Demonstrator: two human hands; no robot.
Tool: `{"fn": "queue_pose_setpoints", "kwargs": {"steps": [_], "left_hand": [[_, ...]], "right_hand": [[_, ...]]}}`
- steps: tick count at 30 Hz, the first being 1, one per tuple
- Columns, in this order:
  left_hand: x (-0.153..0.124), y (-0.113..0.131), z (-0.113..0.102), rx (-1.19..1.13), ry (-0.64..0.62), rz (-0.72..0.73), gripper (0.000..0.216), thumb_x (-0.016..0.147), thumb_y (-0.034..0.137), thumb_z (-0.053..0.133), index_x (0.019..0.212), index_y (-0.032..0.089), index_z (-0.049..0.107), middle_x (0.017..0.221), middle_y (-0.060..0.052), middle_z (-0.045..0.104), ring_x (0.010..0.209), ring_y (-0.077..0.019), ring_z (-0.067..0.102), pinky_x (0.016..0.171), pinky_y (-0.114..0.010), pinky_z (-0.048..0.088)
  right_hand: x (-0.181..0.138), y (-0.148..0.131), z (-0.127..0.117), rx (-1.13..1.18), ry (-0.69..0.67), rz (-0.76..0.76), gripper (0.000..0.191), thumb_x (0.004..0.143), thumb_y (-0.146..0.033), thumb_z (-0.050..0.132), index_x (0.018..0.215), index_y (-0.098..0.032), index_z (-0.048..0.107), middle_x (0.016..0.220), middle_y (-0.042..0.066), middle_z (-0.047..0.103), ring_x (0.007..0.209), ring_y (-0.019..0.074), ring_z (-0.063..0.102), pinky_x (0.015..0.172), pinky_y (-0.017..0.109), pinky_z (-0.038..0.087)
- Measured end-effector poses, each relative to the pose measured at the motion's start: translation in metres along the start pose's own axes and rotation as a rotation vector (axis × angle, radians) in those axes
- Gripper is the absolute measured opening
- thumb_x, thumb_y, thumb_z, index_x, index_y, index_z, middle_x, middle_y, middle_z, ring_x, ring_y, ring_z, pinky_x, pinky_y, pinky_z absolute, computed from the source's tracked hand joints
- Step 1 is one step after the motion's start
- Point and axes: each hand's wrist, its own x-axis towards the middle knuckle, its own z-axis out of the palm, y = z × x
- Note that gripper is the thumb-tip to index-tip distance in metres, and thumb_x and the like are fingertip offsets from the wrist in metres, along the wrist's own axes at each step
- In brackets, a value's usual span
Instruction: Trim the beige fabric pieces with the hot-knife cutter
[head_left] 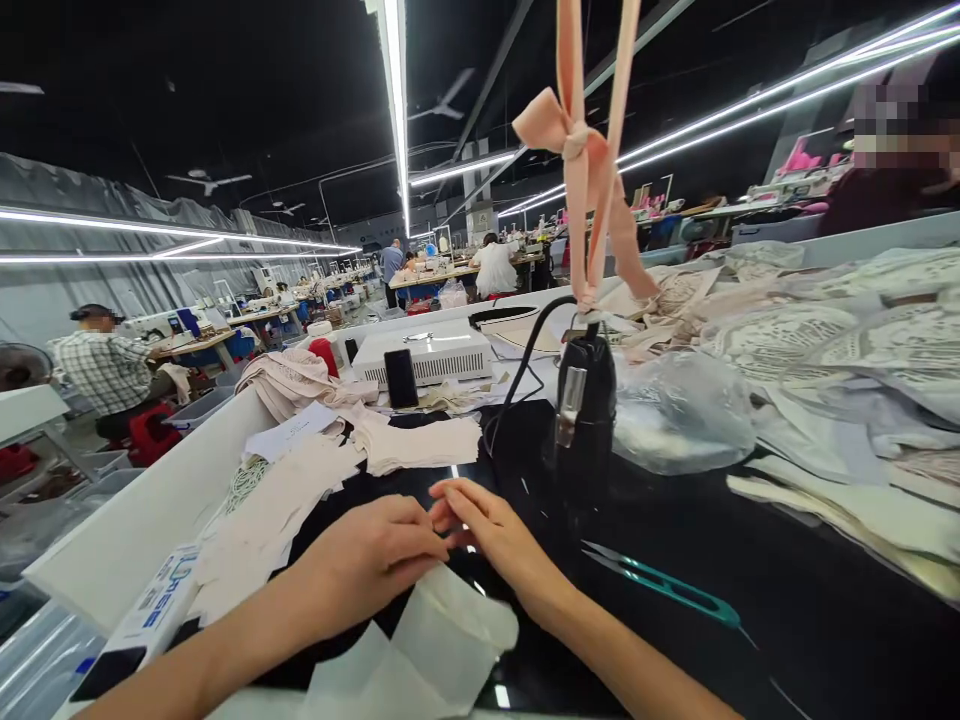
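Observation:
Just above the black tabletop, my left hand [379,555] is closed, its fingertips pinching the upper edge of a thin off-white fabric piece [442,640]. The fabric hangs down toward me with a fold in it. My right hand [487,530] meets the left fingertips, its fingers bent and drawn together; whatever is between them is hidden. To the right lie teal thread snips [675,590], blades pointing left. Beyond my hands is a stack of cream fabric pieces [420,443], and more pale cut pieces [262,520] are heaped on the left.
A black corded device [585,390] hangs from peach straps [585,180]. Behind stand a phone [401,378] and a white box [424,355]. A clear plastic bag [679,415] and piled lace pieces [795,340] fill the right. A white ledge [150,500] borders the left.

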Motion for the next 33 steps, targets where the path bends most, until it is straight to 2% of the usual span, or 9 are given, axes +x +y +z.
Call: {"fn": "queue_pose_setpoints", "kwargs": {"steps": [3,8,13,17,19,22,27,30,33], "left_hand": [[0.004,0.007,-0.022,-0.205,0.02,-0.117,0.018,0.101,0.02,0.06,0.097,0.023,0.076,0.095,-0.002,0.068,0.084,-0.0133,0.065,0.076,-0.022,0.051],[0.003,0.002,-0.041,-0.304,0.081,-0.294,0.012,0.095,0.025,0.065,0.091,0.023,0.076,0.09,-0.002,0.069,0.085,-0.0161,0.064,0.076,-0.025,0.05],[-0.014,-0.014,-0.04,-0.469,0.121,-0.503,0.026,0.093,0.044,0.065,0.091,0.02,0.073,0.096,-0.005,0.071,0.087,-0.0196,0.064,0.076,-0.029,0.049],[-0.029,-0.017,-0.037,-0.579,0.111,-0.64,0.037,0.091,0.056,0.066,0.095,0.019,0.071,0.093,-0.004,0.073,0.088,-0.02,0.064,0.081,-0.03,0.048],[-0.036,-0.016,-0.035,-0.629,0.108,-0.676,0.041,0.088,0.06,0.069,0.092,0.019,0.069,0.086,-0.002,0.07,0.082,-0.0185,0.062,0.078,-0.029,0.047],[-0.045,-0.014,-0.034,-0.685,0.066,-0.74,0.048,0.083,0.065,0.072,0.088,0.018,0.065,0.079,0.001,0.064,0.076,-0.0161,0.056,0.073,-0.027,0.042],[-0.058,-0.008,-0.034,-0.781,-0.108,-0.76,0.059,0.083,0.075,0.068,0.093,0.017,0.066,0.084,0.001,0.06,0.081,-0.0156,0.051,0.079,-0.028,0.038],[-0.057,-0.002,-0.026,-0.83,-0.048,-0.729,0.067,0.08,0.083,0.065,0.082,0.016,0.061,0.08,0.002,0.053,0.079,-0.015,0.046,0.079,-0.028,0.038],[-0.051,0.002,-0.01,-0.873,0.061,-0.761,0.073,0.075,0.091,0.06,0.073,0.019,0.048,0.071,0.005,0.041,0.067,-0.0121,0.036,0.066,-0.025,0.035]], "right_hand": [[0.007,0.004,0.018,0.111,-0.146,0.063,0.042,0.076,-0.061,0.078,0.079,-0.019,0.074,0.073,0.003,0.073,0.069,0.0196,0.072,0.067,0.034,0.06],[-0.009,0.004,0.034,0.24,-0.33,0.162,0.038,0.08,-0.057,0.078,0.088,-0.02,0.081,0.09,0.008,0.081,0.086,0.0267,0.078,0.095,0.048,0.058],[-0.011,0.005,0.02,0.343,-0.285,0.251,0.058,0.089,-0.072,0.06,0.103,-0.019,0.079,0.099,0.012,0.081,0.094,0.0269,0.076,0.092,0.044,0.058],[-0.018,0.009,0.013,0.429,-0.279,0.32,0.068,0.089,-0.08,0.051,0.107,-0.019,0.076,0.103,0.011,0.079,0.102,0.0261,0.073,0.101,0.042,0.05],[-0.023,0.011,0.016,0.407,-0.241,0.303,0.059,0.086,-0.073,0.065,0.108,-0.019,0.076,0.103,0.009,0.078,0.1,0.0234,0.071,0.099,0.038,0.048],[-0.028,0.012,0.026,0.355,-0.208,0.235,0.051,0.076,-0.063,0.082,0.099,-0.018,0.076,0.091,0.005,0.076,0.084,0.0189,0.067,0.085,0.031,0.049],[-0.029,0.01,0.038,0.253,-0.205,0.226,0.049,0.076,-0.064,0.081,0.088,-0.017,0.076,0.075,0.001,0.068,0.069,0.0143,0.056,0.067,0.026,0.041],[-0.03,0.007,0.042,0.147,-0.234,0.214,0.05,0.076,-0.066,0.079,0.087,-0.017,0.075,0.076,0.0,0.066,0.068,0.0128,0.051,0.064,0.025,0.036],[-0.031,0.002,0.046,0.071,-0.265,0.178,0.052,0.077,-0.068,0.077,0.092,-0.018,0.075,0.083,0.0,0.067,0.073,0.0135,0.051,0.068,0.026,0.038]]}}
